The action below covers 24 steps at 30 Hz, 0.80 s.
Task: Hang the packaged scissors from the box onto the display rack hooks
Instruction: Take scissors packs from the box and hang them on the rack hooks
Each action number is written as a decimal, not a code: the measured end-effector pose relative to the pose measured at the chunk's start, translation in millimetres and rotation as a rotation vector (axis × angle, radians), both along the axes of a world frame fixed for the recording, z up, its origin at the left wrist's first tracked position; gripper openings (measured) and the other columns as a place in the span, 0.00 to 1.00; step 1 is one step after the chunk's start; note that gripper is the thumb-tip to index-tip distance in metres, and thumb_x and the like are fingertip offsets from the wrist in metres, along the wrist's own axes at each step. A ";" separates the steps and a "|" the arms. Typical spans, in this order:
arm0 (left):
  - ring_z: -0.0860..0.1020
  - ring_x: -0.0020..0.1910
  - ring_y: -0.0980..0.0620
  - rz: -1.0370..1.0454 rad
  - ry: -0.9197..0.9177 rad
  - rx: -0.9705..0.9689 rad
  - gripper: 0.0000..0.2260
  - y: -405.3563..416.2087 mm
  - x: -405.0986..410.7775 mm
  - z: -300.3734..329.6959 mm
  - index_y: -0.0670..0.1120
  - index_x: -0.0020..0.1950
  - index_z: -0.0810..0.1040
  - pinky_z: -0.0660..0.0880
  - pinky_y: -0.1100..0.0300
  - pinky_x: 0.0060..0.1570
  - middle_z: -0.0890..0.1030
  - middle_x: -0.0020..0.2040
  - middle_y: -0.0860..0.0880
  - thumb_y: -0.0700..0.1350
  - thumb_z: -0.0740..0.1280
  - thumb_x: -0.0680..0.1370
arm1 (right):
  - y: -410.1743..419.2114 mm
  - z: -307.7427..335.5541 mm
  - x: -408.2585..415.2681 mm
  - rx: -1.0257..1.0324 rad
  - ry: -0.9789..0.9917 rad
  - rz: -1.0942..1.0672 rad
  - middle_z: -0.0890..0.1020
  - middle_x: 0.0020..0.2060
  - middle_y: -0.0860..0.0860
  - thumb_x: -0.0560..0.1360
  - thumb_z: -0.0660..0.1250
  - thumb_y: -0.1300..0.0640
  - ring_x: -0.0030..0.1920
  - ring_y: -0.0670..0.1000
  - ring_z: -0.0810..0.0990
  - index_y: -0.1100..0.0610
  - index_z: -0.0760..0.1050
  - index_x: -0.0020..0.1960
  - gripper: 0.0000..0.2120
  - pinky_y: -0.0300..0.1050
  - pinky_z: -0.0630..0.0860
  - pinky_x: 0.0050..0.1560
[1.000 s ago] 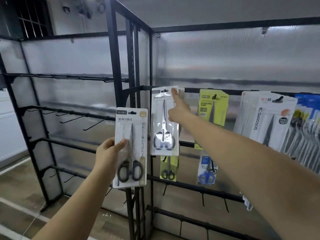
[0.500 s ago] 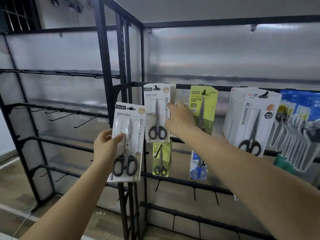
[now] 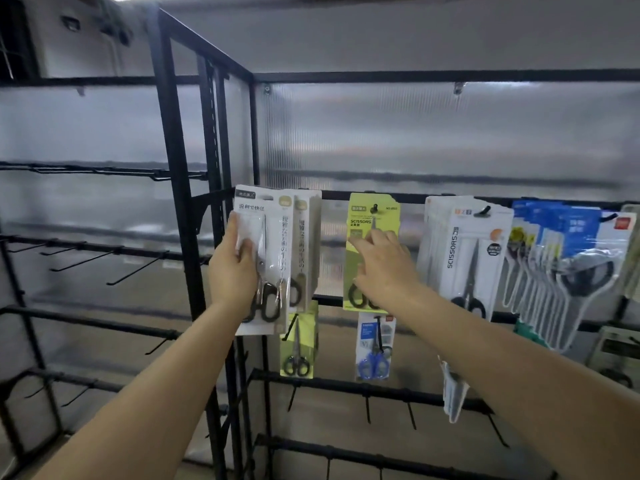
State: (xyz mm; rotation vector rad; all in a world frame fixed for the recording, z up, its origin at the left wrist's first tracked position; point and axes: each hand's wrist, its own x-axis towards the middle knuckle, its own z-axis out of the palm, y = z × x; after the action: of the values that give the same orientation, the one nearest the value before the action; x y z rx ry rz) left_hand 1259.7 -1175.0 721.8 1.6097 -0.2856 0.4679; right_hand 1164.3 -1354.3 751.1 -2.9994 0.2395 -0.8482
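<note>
White flat card scissors pack [image 3: 263, 258] in left hand [image 3: 232, 275] grip; right hand [image 3: 381, 268] grip released, fingers loose.

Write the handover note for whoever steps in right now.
Left hand grips a white-card scissors pack, raised in front of the matching pack hanging at the top rail's left end; not yet hooked.
Right hand is open, in front of the green scissors pack.
Done: several packs hang on the right section.
Left: hook the held pack. The box is not in view.
</note>
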 end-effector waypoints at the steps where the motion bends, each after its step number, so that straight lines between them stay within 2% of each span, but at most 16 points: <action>1: 0.75 0.37 0.56 -0.016 0.006 0.013 0.22 -1.5 3.0 4.2 0.58 0.75 0.58 0.72 0.68 0.33 0.76 0.54 0.55 0.44 0.56 0.82 | -1.8 0.6 -0.3 -0.005 0.004 -0.008 0.69 0.63 0.54 0.74 0.62 0.60 0.63 0.55 0.65 0.53 0.62 0.72 0.27 0.48 0.64 0.62; 3: 0.79 0.51 0.44 -0.041 0.017 0.057 0.22 -4.9 9.8 10.0 0.59 0.75 0.57 0.77 0.56 0.48 0.75 0.64 0.47 0.45 0.56 0.82 | -4.4 1.5 -0.6 -0.007 0.010 -0.025 0.69 0.62 0.54 0.74 0.61 0.60 0.63 0.55 0.65 0.53 0.63 0.71 0.26 0.48 0.64 0.61; 4: 0.76 0.58 0.38 -0.044 0.034 0.088 0.22 -6.2 11.3 12.0 0.60 0.75 0.57 0.75 0.48 0.54 0.74 0.66 0.42 0.46 0.56 0.82 | -5.5 1.6 -0.9 -0.009 0.011 -0.033 0.69 0.62 0.54 0.74 0.61 0.60 0.63 0.55 0.65 0.54 0.64 0.71 0.25 0.48 0.64 0.61; 6: 0.74 0.60 0.35 -0.044 0.054 0.138 0.22 -9.7 14.4 12.5 0.61 0.75 0.57 0.73 0.43 0.58 0.74 0.65 0.39 0.46 0.56 0.82 | -7.6 1.2 -0.8 -0.011 0.012 -0.041 0.69 0.62 0.54 0.75 0.61 0.60 0.63 0.55 0.65 0.54 0.64 0.71 0.25 0.48 0.65 0.62; 8: 0.78 0.53 0.40 -0.038 0.046 0.139 0.22 -13.5 16.0 11.1 0.61 0.75 0.56 0.75 0.48 0.53 0.75 0.64 0.41 0.47 0.56 0.82 | -9.6 0.7 -0.5 -0.012 0.014 -0.036 0.69 0.62 0.54 0.75 0.61 0.59 0.63 0.54 0.65 0.53 0.63 0.71 0.25 0.49 0.65 0.62; 9: 0.79 0.45 0.46 -0.034 0.041 0.140 0.22 -15.2 16.8 10.2 0.61 0.75 0.56 0.76 0.53 0.48 0.77 0.61 0.42 0.47 0.56 0.82 | -10.6 0.7 -0.5 -0.012 0.013 -0.032 0.69 0.62 0.54 0.75 0.61 0.59 0.63 0.54 0.65 0.53 0.63 0.71 0.25 0.49 0.65 0.63; 11: 0.72 0.32 0.54 -0.015 0.032 0.174 0.23 -17.8 17.1 9.7 0.60 0.75 0.55 0.72 0.60 0.35 0.78 0.49 0.46 0.47 0.55 0.82 | -12.5 0.9 -0.7 -0.010 0.005 -0.027 0.70 0.62 0.53 0.75 0.61 0.60 0.63 0.54 0.65 0.53 0.62 0.72 0.26 0.49 0.65 0.63; 12: 0.70 0.31 0.55 0.003 0.026 0.202 0.23 -18.8 17.1 9.8 0.60 0.76 0.55 0.70 0.61 0.32 0.76 0.43 0.49 0.48 0.55 0.82 | -13.3 1.3 -0.7 -0.010 0.000 -0.026 0.70 0.62 0.53 0.75 0.61 0.60 0.63 0.54 0.65 0.53 0.63 0.72 0.26 0.49 0.65 0.63; 14: 0.70 0.31 0.54 0.044 0.017 0.269 0.23 -20.5 15.8 10.7 0.59 0.76 0.52 0.69 0.60 0.31 0.70 0.36 0.53 0.48 0.54 0.83 | -14.6 2.0 -0.7 -0.011 -0.008 -0.029 0.70 0.62 0.53 0.75 0.61 0.60 0.63 0.54 0.65 0.52 0.63 0.72 0.26 0.49 0.66 0.63; 15: 0.70 0.31 0.53 0.064 0.012 0.309 0.23 -20.8 15.1 10.5 0.59 0.76 0.51 0.69 0.59 0.31 0.70 0.35 0.52 0.48 0.53 0.83 | -15.2 2.2 -0.7 -0.011 -0.011 -0.031 0.70 0.62 0.53 0.75 0.61 0.60 0.63 0.54 0.65 0.52 0.63 0.72 0.26 0.49 0.66 0.63; 19: 0.74 0.34 0.47 0.096 0.039 0.438 0.23 -17.7 12.6 4.3 0.59 0.77 0.50 0.68 0.56 0.32 0.78 0.44 0.40 0.46 0.52 0.83 | -16.6 1.9 -2.6 0.005 0.001 -0.034 0.70 0.63 0.53 0.75 0.60 0.60 0.63 0.54 0.65 0.51 0.61 0.73 0.27 0.49 0.65 0.64; 24: 0.73 0.36 0.47 0.148 0.061 0.627 0.24 -16.7 15.6 8.4 0.56 0.77 0.48 0.66 0.56 0.30 0.76 0.43 0.42 0.45 0.51 0.83 | -17.2 0.2 -5.8 -0.015 0.025 -0.041 0.69 0.63 0.53 0.75 0.60 0.59 0.64 0.55 0.64 0.52 0.61 0.73 0.27 0.50 0.64 0.65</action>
State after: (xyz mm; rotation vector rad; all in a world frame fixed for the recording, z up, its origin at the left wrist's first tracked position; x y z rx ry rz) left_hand 1275.3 -1191.8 730.3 2.2646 -0.2837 0.4662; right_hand 1158.5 -1371.5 751.3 -3.0305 0.2981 -0.8194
